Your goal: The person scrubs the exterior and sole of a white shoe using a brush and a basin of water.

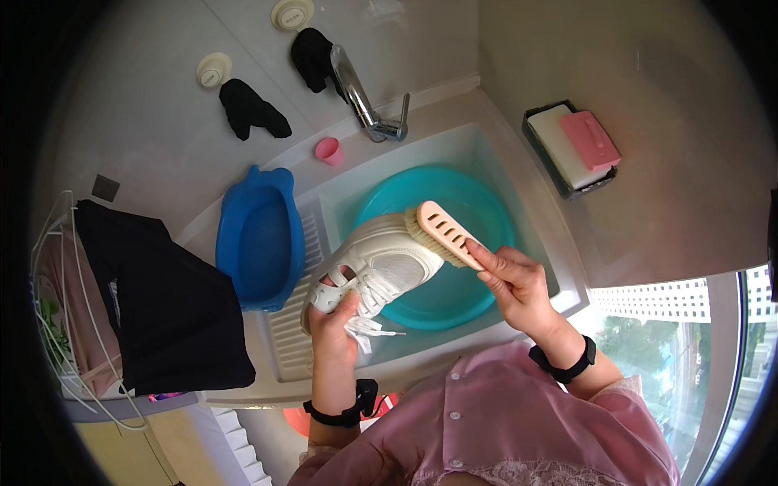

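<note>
My left hand (pixel 333 331) grips a white lace-up sneaker (pixel 398 271) by its heel end, with some fingers inside the shoe opening. The shoe is tilted, and its loose white laces (pixel 368 328) hang near my thumb. In my right hand (pixel 519 285) is a pale pink scrub brush (pixel 447 229), held by one end. Its cream bristles (pixel 419 234) touch the toe side of the sneaker. Shoe and brush are above a turquoise basin (pixel 437 310), which stands in a white sink (pixel 483 143).
A chrome faucet (pixel 358 97) rises behind the sink. A blue plastic basin (pixel 261 243) sits on the ribbed washboard (pixel 292 340) at left, near a pink cup (pixel 329 150). Black cloth (pixel 173 297) hangs farther left. A soap dish (pixel 544 152) with a pink item (pixel 589 140) is mounted right.
</note>
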{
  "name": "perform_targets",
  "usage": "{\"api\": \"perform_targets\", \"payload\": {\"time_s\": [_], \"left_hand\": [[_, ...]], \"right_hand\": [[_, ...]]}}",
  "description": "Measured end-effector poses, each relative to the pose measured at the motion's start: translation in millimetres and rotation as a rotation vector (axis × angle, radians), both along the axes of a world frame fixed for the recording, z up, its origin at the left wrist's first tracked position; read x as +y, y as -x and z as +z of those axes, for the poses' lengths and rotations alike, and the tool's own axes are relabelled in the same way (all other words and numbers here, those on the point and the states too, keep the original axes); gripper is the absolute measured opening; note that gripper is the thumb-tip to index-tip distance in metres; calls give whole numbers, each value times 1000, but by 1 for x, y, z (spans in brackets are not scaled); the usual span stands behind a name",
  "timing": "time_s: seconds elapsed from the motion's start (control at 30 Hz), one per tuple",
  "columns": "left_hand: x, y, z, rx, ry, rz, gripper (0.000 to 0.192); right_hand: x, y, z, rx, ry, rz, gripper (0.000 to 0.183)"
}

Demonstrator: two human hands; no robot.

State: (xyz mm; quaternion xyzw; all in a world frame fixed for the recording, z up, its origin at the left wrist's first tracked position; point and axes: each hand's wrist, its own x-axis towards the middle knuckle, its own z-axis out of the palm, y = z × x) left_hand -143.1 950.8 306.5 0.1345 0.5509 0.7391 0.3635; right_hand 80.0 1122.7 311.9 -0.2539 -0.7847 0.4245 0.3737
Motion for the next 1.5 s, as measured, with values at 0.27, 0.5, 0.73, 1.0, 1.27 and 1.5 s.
{"api": "perform_targets", "payload": {"time_s": [0.27, 0.5, 0.73, 1.0, 1.27, 1.5], "left_hand": [[-3, 4, -2, -150, 5, -22, 56], [0, 2, -4, -199, 6, -38, 56], [-2, 5, -11, -327, -12, 24, 55], [-8, 12, -4, -142, -11, 45, 55], [-10, 8, -3, -138, -25, 160, 43], [-5, -5, 0, 112, 50, 75, 35]], "right_hand": [[9, -1, -12, -88, 54, -74, 45], [-3, 7, -1, 98, 15, 50, 44], [1, 12, -18, 24, 42, 5, 45], [39, 37, -66, -438, 96, 21, 48], [70, 115, -146, -1390, 142, 372, 46], [73, 95, -208, -1227, 7, 645, 31]]}}
